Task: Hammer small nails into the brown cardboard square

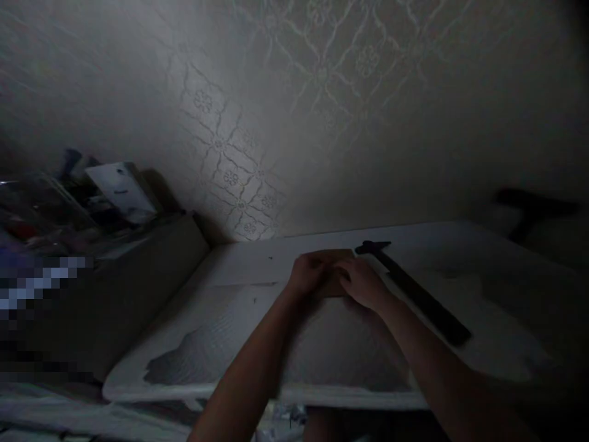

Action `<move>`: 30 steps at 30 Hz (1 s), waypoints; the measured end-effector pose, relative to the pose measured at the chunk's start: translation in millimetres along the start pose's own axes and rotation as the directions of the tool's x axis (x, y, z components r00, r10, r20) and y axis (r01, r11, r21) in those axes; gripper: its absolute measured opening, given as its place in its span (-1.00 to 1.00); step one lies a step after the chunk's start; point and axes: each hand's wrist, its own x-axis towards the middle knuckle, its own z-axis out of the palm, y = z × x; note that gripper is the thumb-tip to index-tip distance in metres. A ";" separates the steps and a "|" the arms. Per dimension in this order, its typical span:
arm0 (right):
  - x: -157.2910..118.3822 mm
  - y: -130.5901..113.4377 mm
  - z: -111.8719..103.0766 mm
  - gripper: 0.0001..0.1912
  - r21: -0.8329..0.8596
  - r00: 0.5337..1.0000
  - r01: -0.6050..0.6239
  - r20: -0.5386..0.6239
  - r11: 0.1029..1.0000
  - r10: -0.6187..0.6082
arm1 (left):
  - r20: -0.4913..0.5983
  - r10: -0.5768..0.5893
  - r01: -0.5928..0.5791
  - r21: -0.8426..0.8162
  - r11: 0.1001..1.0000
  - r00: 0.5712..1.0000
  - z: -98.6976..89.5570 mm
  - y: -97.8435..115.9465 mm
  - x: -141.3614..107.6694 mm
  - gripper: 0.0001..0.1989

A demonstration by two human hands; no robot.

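Both hands meet over a flat brown piece point(334, 286), possibly wood or cardboard, on a pale worn tabletop point(239, 270). My left hand point(305, 274) grips its left side with curled fingers. At its right side, my right hand point(364, 280) bends its fingers onto the piece, thumb near the middle. Dim light hides the fingertips and anything small between them. Just right of my right hand lies a dark hammer point(421, 294), its head toward the wall and its handle slanting toward me.
A patterned wall point(322, 135) rises behind the table. At left, a grey cabinet side point(151, 288) stands beside the tabletop, with a white box point(120, 187) and clutter above. Two tiny dark bits lie left of my hands. A blurred dark object point(534, 209) is at far right.
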 end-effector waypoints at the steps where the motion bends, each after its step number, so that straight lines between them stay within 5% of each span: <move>1: 0.1 0.2 0.3 -0.72 0.001 1.000 0.001 0.002 1.000 -0.001 | 0.011 0.007 -0.007 0.008 1.000 1.000 0.3 -0.6 0.2 -0.78; 14: -0.2 -0.7 0.4 -0.73 0.013 1.000 0.013 -0.008 1.000 -0.013 | 0.107 0.047 -0.056 0.086 0.995 0.993 -2.7 -2.9 -0.3 -0.76; 22: 0.5 -1.9 -9.0 -0.70 -0.058 0.995 -0.100 -0.005 0.993 0.099 | 0.130 0.020 -0.029 0.067 0.997 0.991 -2.4 -6.2 2.0 -0.79; 24: -1.0 0.8 -16.0 -0.68 -0.106 0.965 -0.254 -0.103 0.961 0.243 | 0.124 -0.003 -0.004 0.055 0.999 0.992 -1.6 -7.7 2.1 -0.80; 27: -6.3 9.5 -26.4 -0.63 -0.133 0.833 -0.529 -0.268 0.838 0.484 | 0.120 -0.025 0.021 0.030 0.999 0.992 0.4 -9.0 2.0 -0.80; 30: -12.5 20.0 -32.7 -0.57 -0.171 0.739 -0.667 -0.275 0.725 0.615 | 0.123 -0.038 0.034 0.029 0.999 0.992 1.1 -8.0 1.7 -0.78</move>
